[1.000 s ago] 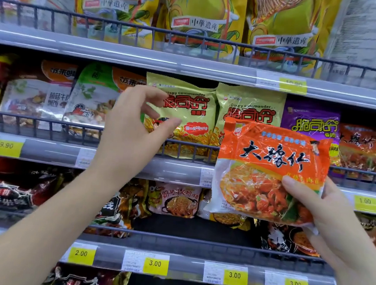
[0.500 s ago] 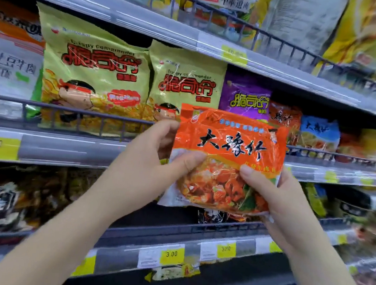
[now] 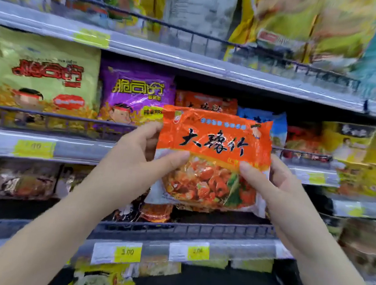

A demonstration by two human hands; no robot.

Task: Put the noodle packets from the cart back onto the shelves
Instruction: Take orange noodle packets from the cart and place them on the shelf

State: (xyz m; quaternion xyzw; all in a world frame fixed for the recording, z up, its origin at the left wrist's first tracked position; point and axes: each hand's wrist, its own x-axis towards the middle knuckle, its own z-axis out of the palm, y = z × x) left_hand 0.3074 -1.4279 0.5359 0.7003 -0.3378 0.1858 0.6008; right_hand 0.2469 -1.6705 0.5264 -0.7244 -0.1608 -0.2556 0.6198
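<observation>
The orange noodle packet [image 3: 213, 158] is being held up in front of the middle shelf [image 3: 78, 149], upright, its printed face turned to the camera — black characters across the orange band, a picture of noodles below. The left hand [image 3: 134, 160] is gripping its left edge, thumb pressing on the front and fingers [image 3: 146, 131] curling round behind. The right hand [image 3: 277, 185] is gripping the right edge the same way, thumb on the front, its other fingers mostly hidden behind the packet. The packet is hanging in the air in front of the shelf's wire guard rail [image 3: 58, 116], resting on nothing.

Just behind its top edge, another orange packet [image 3: 206, 101] of the same look is standing on the middle shelf, with a purple packet [image 3: 136, 98] to its left and a blue packet [image 3: 274, 123] to its right. Further left, light green packets [image 3: 44, 75] are filling the shelf; to the right, yellow packets [image 3: 354, 144] are leaning. Yellow price tags [image 3: 128, 252] are sitting along the shelf edges — their print is blurred. Darker packets [image 3: 18, 181] are lying on the lower shelf [image 3: 196, 237], and large yellow-green bags [image 3: 308, 23] are standing on the shelf above.
</observation>
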